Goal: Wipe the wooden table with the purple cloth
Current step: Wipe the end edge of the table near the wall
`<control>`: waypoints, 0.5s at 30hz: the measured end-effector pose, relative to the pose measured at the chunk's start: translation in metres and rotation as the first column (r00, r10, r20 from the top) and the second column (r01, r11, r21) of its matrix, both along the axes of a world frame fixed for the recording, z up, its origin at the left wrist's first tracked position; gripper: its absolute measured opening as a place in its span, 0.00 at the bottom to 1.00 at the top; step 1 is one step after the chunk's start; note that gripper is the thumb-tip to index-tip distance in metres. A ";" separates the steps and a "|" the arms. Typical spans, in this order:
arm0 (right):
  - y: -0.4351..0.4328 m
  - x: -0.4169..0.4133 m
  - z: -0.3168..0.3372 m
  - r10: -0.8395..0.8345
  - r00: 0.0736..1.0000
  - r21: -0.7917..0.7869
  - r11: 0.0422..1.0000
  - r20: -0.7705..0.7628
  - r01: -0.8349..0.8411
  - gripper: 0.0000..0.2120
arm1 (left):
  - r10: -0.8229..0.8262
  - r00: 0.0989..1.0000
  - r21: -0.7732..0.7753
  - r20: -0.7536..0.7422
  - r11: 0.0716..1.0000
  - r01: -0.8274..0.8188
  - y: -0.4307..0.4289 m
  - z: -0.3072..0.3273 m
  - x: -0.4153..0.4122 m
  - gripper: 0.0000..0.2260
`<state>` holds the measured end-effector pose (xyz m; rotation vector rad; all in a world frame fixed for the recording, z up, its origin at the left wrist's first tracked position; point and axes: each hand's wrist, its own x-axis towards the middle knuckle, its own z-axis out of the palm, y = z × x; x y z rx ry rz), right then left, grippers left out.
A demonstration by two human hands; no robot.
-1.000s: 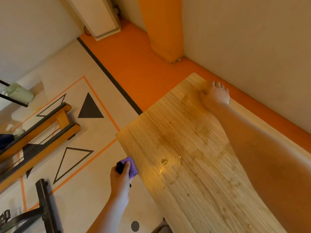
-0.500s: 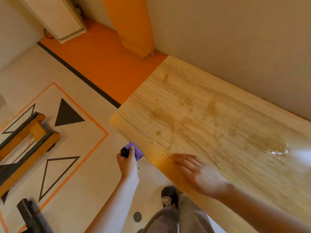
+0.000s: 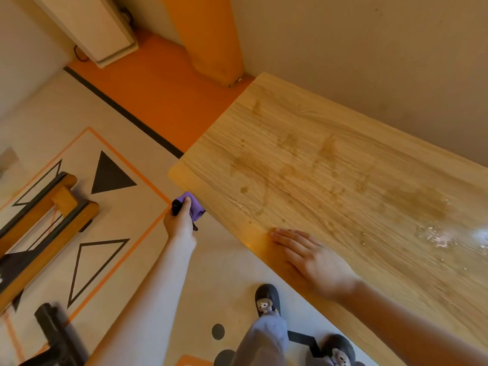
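While the person stands at the near long edge of the wooden table (image 3: 330, 180), feet in dark slippers (image 3: 267, 299) at 6 o'clock, nothing is being wiped yet. Right hand (image 3: 314, 262) at about 5 o'clock lies flat on the table's near edge, fingers spread and empty, palm down; likely a brace for leaning in, or a feel of the surface. Left hand (image 3: 182, 220) at about 8 o'clock, just off the table's near left corner, is closed in a fist round the bunched purple cloth (image 3: 194, 206) plus a small black object whose identity I cannot tell. Cloth hangs over the floor just beside the table edge, not touching the wood as far as I can see; held there probably because it's staged for the first stroke from that corner.

Moving out toward 1–3 o'clock, the tabletop shows dull brownish smears in the middle and wet shiny droplets (image 3: 435, 233) at 3 o'clock. That's the work; judged barely started. Far long edge sits against the wall, so strokes likely run along the grain.

Further off: patterned floor mat (image 3: 105, 180) with triangles at 9 o'clock, wooden frame (image 3: 52, 207) at 9, orange pillar (image 3: 208, 35) at 12.
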<state>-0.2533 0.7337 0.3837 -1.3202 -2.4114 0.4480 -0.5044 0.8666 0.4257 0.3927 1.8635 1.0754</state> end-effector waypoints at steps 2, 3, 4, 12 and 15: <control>0.001 0.002 -0.002 0.010 1.000 0.004 1.000 -0.019 -0.010 0.19 | -0.004 0.999 -0.002 0.034 1.000 0.004 -0.025 -0.005 0.013 0.06; 0.001 0.003 -0.003 0.012 1.000 0.011 1.000 -0.021 -0.011 0.19 | -0.001 0.998 -0.001 0.066 1.000 0.001 -0.040 -0.008 0.020 0.05; 0.001 0.003 -0.004 0.011 1.000 0.016 1.000 -0.018 -0.011 0.19 | -0.011 0.994 -0.002 0.113 1.000 0.011 -0.056 -0.012 0.027 0.04; 0.001 0.001 -0.011 0.013 0.999 0.046 0.999 -0.035 -0.012 0.19 | -0.066 0.957 0.071 0.283 0.996 0.047 -0.123 -0.033 0.057 0.06; 0.002 0.000 -0.011 0.016 0.999 0.052 0.999 -0.040 -0.014 0.19 | -0.063 0.968 0.153 0.245 0.988 0.025 -0.112 -0.033 0.056 0.05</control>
